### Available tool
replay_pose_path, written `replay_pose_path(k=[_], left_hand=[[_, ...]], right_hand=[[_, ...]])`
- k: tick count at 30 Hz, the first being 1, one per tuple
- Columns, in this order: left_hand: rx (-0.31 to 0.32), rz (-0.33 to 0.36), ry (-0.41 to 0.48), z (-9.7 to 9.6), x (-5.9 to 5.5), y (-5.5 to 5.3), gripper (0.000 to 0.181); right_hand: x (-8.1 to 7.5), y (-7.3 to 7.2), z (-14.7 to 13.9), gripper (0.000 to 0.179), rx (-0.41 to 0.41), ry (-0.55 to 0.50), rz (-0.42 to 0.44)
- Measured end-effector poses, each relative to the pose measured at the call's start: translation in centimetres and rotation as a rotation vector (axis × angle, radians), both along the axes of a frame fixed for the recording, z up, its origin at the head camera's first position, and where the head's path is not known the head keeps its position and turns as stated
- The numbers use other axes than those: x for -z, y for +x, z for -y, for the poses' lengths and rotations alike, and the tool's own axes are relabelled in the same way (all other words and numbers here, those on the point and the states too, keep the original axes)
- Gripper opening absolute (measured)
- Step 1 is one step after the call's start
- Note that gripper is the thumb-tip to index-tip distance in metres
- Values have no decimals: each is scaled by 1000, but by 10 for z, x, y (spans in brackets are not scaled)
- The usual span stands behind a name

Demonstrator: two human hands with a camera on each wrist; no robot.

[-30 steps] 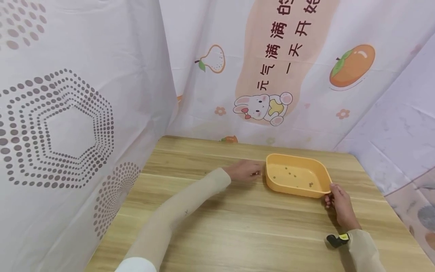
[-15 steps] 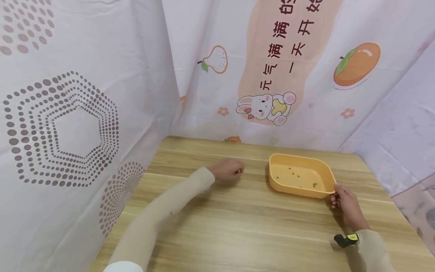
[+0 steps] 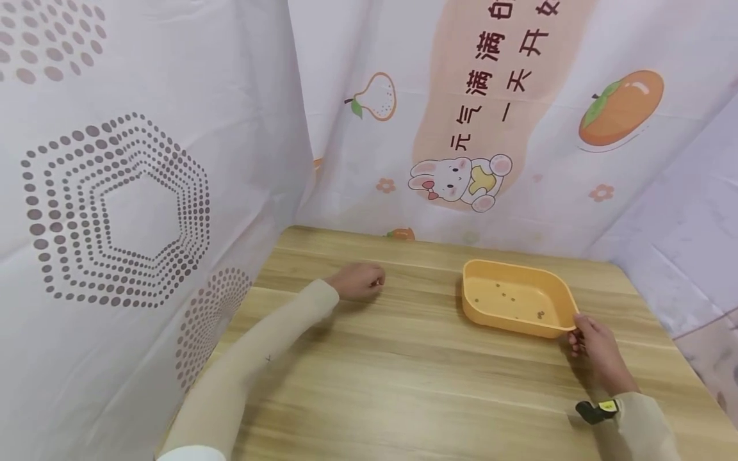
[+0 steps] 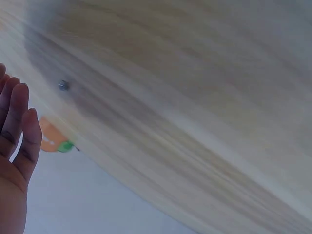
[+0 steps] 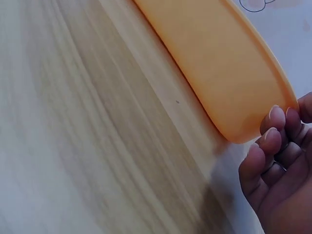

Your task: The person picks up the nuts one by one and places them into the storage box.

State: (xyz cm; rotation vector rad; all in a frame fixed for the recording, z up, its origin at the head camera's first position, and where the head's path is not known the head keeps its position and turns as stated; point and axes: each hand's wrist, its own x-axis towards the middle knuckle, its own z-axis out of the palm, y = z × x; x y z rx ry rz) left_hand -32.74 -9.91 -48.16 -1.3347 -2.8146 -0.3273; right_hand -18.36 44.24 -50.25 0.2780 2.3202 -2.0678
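In the head view my left hand [image 3: 359, 280] is over the left back part of the table. The left wrist view shows its fingers [image 4: 30, 134] loosely bent, with nothing visible in them. A small dark metal piece, nut-like but blurred, [image 4: 64, 85] lies on the wood beside them. At the right, my right hand [image 3: 599, 349] pinches the near right corner of a shallow orange plastic tray [image 3: 513, 325] between thumb and fingers [image 5: 273, 139]. Several small metal pieces [image 3: 540, 314] lie scattered on the tray's floor; their exact kind is too small to tell.
The wood-grain table [image 3: 403, 384] runs back to a printed curtain [image 3: 369, 160]. Another curtain [image 3: 248, 128] hangs along its left side. A black wrist device with a yellow label [image 3: 596, 411] sits on my right wrist.
My left hand has moved left, away from beside the tray, to where a small piece lay on the table. My right hand keeps its hold on the tray corner. The head view has shifted slightly.
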Motion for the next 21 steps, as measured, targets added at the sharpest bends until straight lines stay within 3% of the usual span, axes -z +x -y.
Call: replay_pose_path(k=[11, 21], left_hand=[[-69, 19, -57, 28, 2, 3, 3], [-75, 11, -66, 45, 8, 4, 6]], right_hand=[[3, 0, -3, 40, -12, 45, 0], [3, -1, -3, 42, -26, 67, 0]])
